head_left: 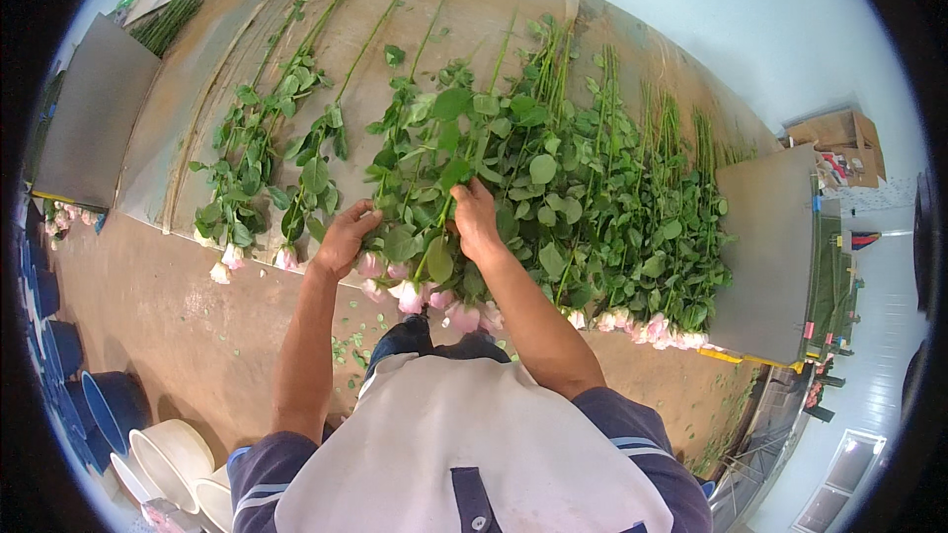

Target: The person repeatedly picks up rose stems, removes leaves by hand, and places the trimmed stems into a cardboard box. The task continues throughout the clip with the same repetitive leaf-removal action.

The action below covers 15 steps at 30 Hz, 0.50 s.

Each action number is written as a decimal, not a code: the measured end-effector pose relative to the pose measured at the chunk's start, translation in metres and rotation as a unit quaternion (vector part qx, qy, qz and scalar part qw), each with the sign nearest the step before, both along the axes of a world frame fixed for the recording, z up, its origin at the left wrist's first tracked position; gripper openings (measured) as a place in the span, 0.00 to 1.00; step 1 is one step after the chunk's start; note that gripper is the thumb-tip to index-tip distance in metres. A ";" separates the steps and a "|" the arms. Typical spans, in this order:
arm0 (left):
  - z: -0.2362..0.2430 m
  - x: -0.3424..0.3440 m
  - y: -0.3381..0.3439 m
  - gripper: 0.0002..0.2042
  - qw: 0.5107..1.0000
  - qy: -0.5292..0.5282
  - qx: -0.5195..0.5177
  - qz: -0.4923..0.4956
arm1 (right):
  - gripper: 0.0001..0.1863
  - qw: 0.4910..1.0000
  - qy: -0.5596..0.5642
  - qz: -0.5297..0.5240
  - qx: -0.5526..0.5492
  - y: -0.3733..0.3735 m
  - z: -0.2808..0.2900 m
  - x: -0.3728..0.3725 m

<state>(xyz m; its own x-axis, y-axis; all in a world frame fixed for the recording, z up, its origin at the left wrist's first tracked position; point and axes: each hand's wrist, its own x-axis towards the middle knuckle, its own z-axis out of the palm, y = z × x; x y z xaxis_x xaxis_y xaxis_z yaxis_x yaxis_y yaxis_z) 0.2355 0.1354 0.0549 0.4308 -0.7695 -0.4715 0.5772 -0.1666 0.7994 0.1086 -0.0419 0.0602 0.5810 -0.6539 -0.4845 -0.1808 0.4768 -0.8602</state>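
My right hand (472, 212) grips a leafy rose stem (439, 247) over the middle of the long table (193, 89). My left hand (351, 232) is curled among leaves at the left of that same group; what its fingers hold is hidden. Pink rose heads (410, 294) hang over the table's near edge below my hands. Many more long-stemmed roses (602, 188) lie crowded to the right, stems pointing away from me, and a few separate stems (237, 188) lie to the left.
Grey panels (91, 123) (760, 247) stand at both table ends, with stems beside the left one. A cardboard box (829, 138) is at far right. Blue buckets (114, 405) and white buckets (168, 464) line the left floor. Fallen leaves (351, 345) lie on the floor (197, 316).
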 end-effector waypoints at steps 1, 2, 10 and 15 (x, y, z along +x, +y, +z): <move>0.001 -0.003 -0.003 0.11 1.000 0.007 -0.005 -0.005 | 0.19 1.000 0.003 0.007 -0.001 -0.004 0.001 -0.003; 0.001 -0.006 -0.007 0.11 1.000 0.017 -0.021 -0.010 | 0.20 1.000 -0.001 0.011 -0.007 -0.007 0.001 -0.007; -0.009 -0.007 -0.017 0.10 0.954 -0.258 0.151 0.017 | 0.22 0.989 0.114 -0.086 -0.040 -0.030 0.000 -0.037; -0.010 0.003 -0.002 0.15 0.948 -0.295 0.115 0.043 | 0.19 0.987 0.008 -0.133 -0.092 -0.054 0.013 -0.061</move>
